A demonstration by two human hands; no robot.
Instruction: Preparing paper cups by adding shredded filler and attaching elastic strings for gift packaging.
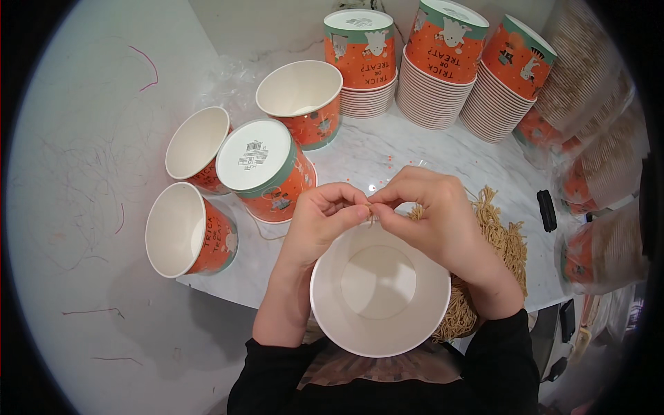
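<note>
A large white paper bucket (pixel 332 297) stands open-side up in front of me, its inside bare. Over its far rim my left hand (pixel 315 221) and my right hand (pixel 443 225) meet, thumbs and forefingers pinched together. Between the fingertips is a short bit of tan cord (pixel 371 213); the fingers mostly hide it, so how it is tied or threaded cannot be made out. A length of the same cord curves out beside my left wrist. Under and beside my right forearm lies a thick bundle of tan cords (pixel 505 242).
Orange-and-green paper buckets stand at the left, three upright (pixel 173 232) and one upside down (pixel 252 162). Nested upside-down stacks (pixel 436 90) line the back, with wrapped stacks (pixel 602 173) at right. A black object (pixel 546 211) and small orange bits lie on the marble table (pixel 360 149).
</note>
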